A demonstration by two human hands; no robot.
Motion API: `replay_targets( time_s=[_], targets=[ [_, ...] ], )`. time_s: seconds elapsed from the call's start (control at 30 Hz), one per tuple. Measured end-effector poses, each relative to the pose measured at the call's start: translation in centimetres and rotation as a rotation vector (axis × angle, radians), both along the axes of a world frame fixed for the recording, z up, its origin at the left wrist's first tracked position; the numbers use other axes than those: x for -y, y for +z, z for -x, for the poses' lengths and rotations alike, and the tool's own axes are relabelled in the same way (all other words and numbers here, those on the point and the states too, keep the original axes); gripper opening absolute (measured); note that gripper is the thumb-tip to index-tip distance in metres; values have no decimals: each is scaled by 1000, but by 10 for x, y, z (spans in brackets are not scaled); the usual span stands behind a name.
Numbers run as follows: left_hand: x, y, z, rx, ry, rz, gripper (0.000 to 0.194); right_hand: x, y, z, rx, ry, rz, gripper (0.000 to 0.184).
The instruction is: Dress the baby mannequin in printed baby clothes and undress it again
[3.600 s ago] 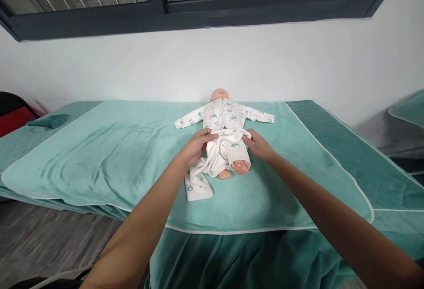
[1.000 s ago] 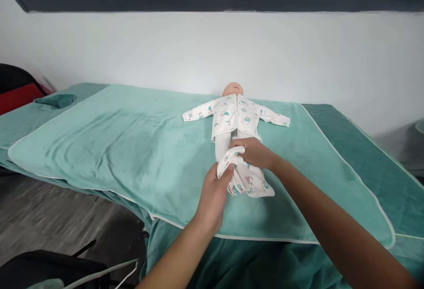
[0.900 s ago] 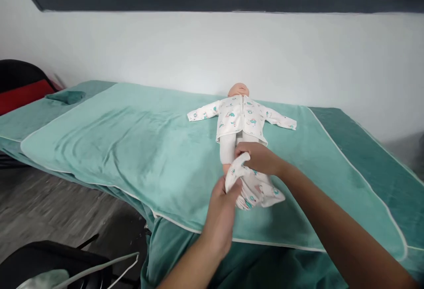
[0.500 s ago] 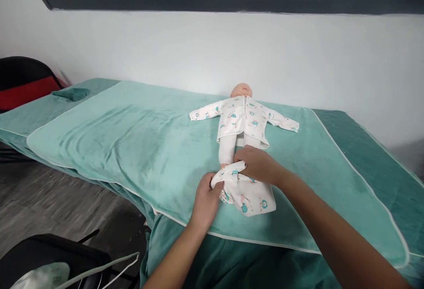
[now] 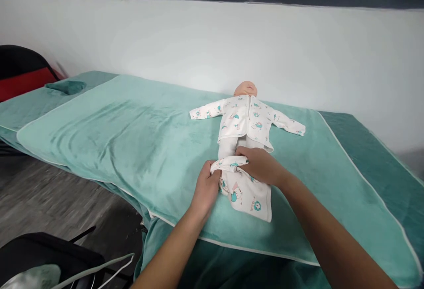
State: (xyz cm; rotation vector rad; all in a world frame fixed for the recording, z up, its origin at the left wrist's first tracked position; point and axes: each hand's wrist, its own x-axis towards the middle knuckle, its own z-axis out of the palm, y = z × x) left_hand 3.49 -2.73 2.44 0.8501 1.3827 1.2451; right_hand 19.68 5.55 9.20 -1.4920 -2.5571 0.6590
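A baby doll (image 5: 245, 89) lies on its back, its head toward the wall. It wears a white printed jacket (image 5: 233, 119) and white leggings (image 5: 227, 146). Around its lower legs are gathered matching printed baby pants (image 5: 250, 196), which hide the feet. My left hand (image 5: 207, 186) pinches the waistband at its left side, thumb on top. My right hand (image 5: 260, 164) grips the other side of the waistband near the doll's legs; some of its fingers are hidden in the cloth. The loose part of the pants hangs toward me on the blanket.
A light green blanket (image 5: 159, 147) covers the bed, over a darker green sheet (image 5: 357, 132). Behind stands a white wall (image 5: 149, 41). A black chair (image 5: 56, 253) is at the lower left, and a red and black chair (image 5: 26, 81) at the far left.
Both hands have drawn the waistband slightly farther up the doll's legs, toward the jacket. The loose part of the pants has shifted a little. The camera view has tilted down slightly.
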Motion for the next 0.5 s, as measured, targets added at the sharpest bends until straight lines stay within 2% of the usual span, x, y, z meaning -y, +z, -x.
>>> replay_targets(
  time_s=[0.13,0.23,0.37,0.5],
  targets=[
    [-8,-1,15,-206,-80,-148,14,-7,0,-7,-87,50,62,6],
    [-28,-6,28,-390,-108,-249,16,-14,0,-8,-109,64,64,7],
    [-66,-9,33,-581,-126,-368,19,-21,-3,-3,-92,-15,45,10],
    [-98,-8,31,-750,-184,-423,24,-23,-6,4,-90,-166,23,6]
  ],
)
